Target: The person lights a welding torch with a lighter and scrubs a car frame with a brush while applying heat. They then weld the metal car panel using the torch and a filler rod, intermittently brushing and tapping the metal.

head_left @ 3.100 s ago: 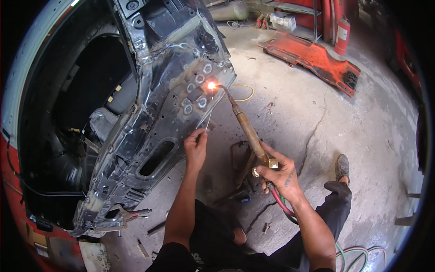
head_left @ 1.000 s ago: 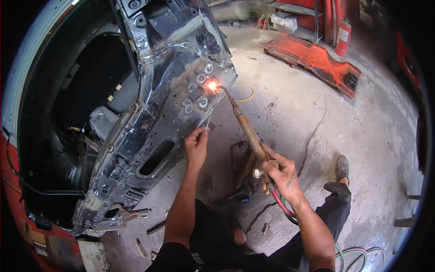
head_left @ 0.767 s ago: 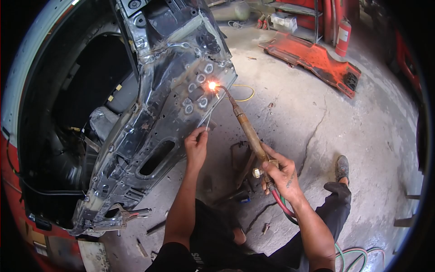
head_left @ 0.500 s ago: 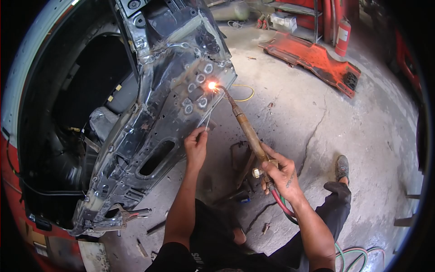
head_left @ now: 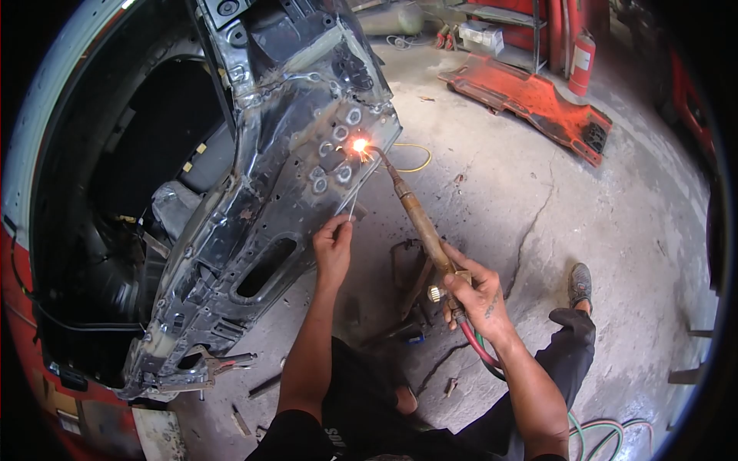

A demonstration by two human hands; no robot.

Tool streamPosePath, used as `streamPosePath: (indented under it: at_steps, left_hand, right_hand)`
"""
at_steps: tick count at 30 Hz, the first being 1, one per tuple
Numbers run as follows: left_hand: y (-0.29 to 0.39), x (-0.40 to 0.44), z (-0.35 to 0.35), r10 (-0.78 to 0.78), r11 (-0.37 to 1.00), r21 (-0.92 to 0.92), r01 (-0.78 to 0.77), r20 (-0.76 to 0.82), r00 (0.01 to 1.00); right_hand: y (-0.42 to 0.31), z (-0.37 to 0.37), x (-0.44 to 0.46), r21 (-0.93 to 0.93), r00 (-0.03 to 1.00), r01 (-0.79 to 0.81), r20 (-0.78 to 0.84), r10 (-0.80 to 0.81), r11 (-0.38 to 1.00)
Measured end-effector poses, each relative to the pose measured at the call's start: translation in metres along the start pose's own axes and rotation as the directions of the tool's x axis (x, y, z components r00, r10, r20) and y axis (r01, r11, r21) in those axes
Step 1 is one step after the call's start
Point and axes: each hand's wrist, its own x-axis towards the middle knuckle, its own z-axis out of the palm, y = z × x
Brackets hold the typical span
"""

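Observation:
My right hand (head_left: 475, 296) is wrapped round the handle of a brass-coloured gas welding torch (head_left: 419, 219), close to its valve knobs. A bright orange glow with sparks burns at the torch tip, against the bare metal panel (head_left: 284, 184) of a car body. Pinched in the fingers of my left hand (head_left: 333, 246) is a thin welding rod (head_left: 354, 206), which runs up toward the glow. Several round weld marks surround a dark patch near the flame. The rod's far end is lost in the glare.
Locking pliers (head_left: 223, 365) clamp the lower panel edge. Red and green hoses (head_left: 607, 430) trail from the torch across the floor at lower right. A red creeper (head_left: 530, 104) and a fire extinguisher (head_left: 582, 65) are at upper right. Scraps lie near my feet.
Both hands, the torch and the rod stay almost in place. The sparks at the flame have changed shape slightly, spreading a little lower.

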Motion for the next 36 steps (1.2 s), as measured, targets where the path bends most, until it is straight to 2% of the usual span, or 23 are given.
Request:
streamPosePath:
  at_steps: [36]
  left_hand:
    - [0.003,0.001,0.002,-0.002,1.000,-0.013,0.002,0.000,1.000]
  right_hand:
    - [0.000,0.000,0.000,0.004,1.000,-0.010,0.008,0.010,1.000]
